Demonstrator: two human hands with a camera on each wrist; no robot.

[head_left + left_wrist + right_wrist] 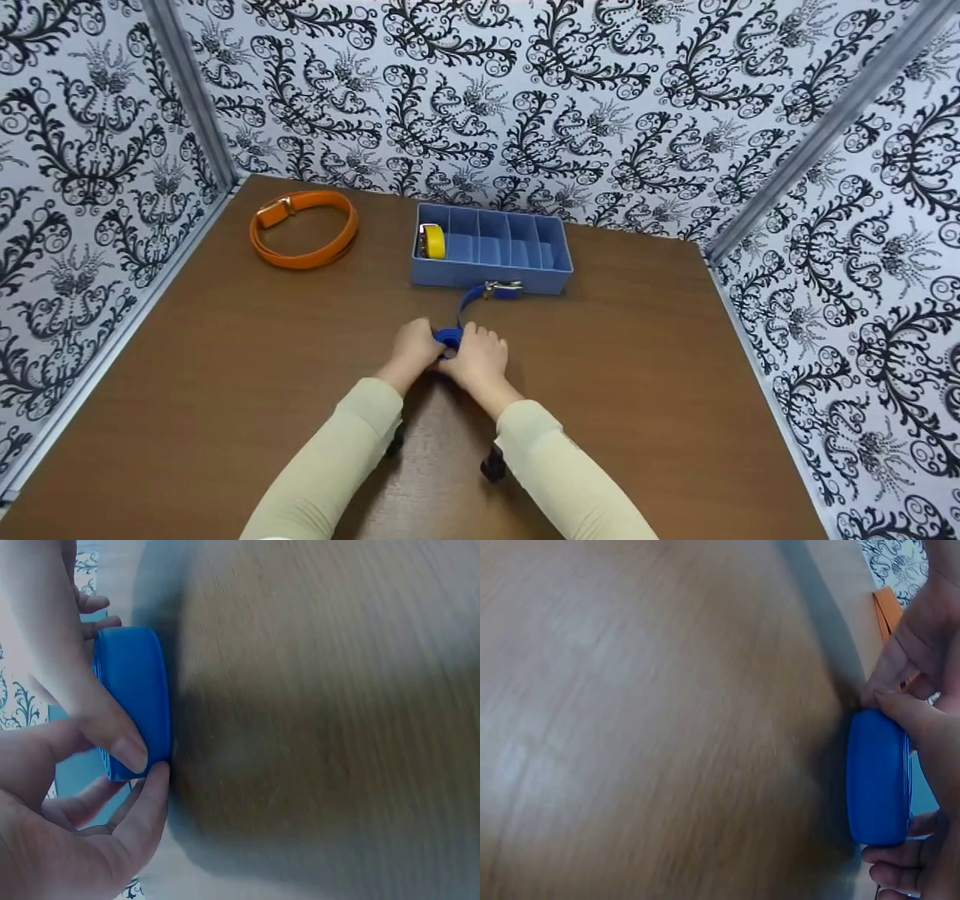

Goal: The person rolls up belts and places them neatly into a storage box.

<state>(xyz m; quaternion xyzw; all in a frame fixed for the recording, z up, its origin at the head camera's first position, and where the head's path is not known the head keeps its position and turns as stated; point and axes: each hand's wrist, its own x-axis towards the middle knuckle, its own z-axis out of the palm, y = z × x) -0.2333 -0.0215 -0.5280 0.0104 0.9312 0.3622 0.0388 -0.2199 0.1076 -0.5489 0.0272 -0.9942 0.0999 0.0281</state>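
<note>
A blue belt (448, 337) is wound into a tight coil, standing on its edge on the brown table. Its loose end runs away from me to a silver buckle (502, 286) just before the box. My left hand (415, 346) pinches the coil's left side with its fingertips. On the other side, my right hand (480, 356) grips the coil between thumb and fingers. In the left wrist view the right thumb presses on the coil's blue outer face (139, 690). The right wrist view shows the coil's smooth near face (877, 780) between both hands.
Behind the hands stands a blue-grey box (487, 274) with several compartments. A rolled yellow belt (434, 241) sits in its leftmost one. An orange belt (304, 260) lies loosely looped at the back left. Patterned walls (480, 97) enclose the table (637, 360) at the back and sides.
</note>
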